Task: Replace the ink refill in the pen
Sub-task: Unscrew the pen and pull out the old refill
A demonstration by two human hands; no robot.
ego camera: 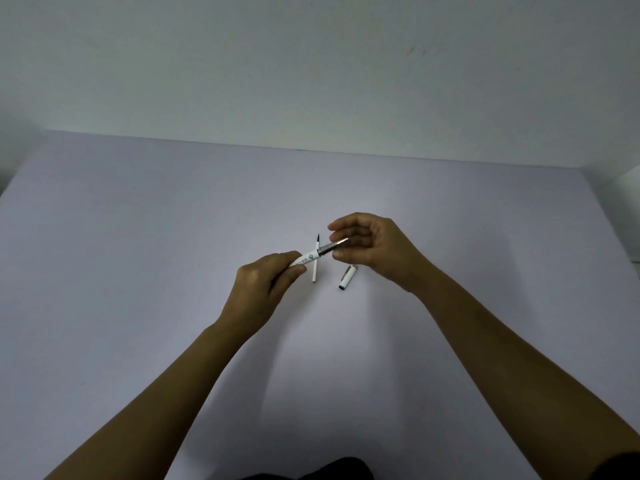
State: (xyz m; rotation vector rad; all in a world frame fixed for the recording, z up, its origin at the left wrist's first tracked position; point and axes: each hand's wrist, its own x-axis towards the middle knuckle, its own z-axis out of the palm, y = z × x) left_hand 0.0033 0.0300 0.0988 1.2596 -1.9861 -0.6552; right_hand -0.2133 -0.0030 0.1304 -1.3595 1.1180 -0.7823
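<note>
**Operator:** Nearest me are my two bare forearms, reaching toward twelve o'clock over the pale lilac tabletop [138, 271]. My left hand [266, 289] is closed around the rear of the white printed pen barrel [306, 258]. My right hand [374, 244] pinches the silver metal grip section [331, 246] at the barrel's front end.

**Observer:** Where are the other parts?

**Operator:** A thin white ink refill with a dark tip [316, 261] lies on the tabletop just behind the barrel, pointing to twelve. The white pen cap [347, 277] lies at four o'clock of the barrel, near my right wrist.

**Observer:** Which step is this?

**Operator:** I judge I'm at the threaded joint. Whether I'm loosening or tightening, I cannot tell. Next I need a steady left hold while my right fingers twist.
</note>
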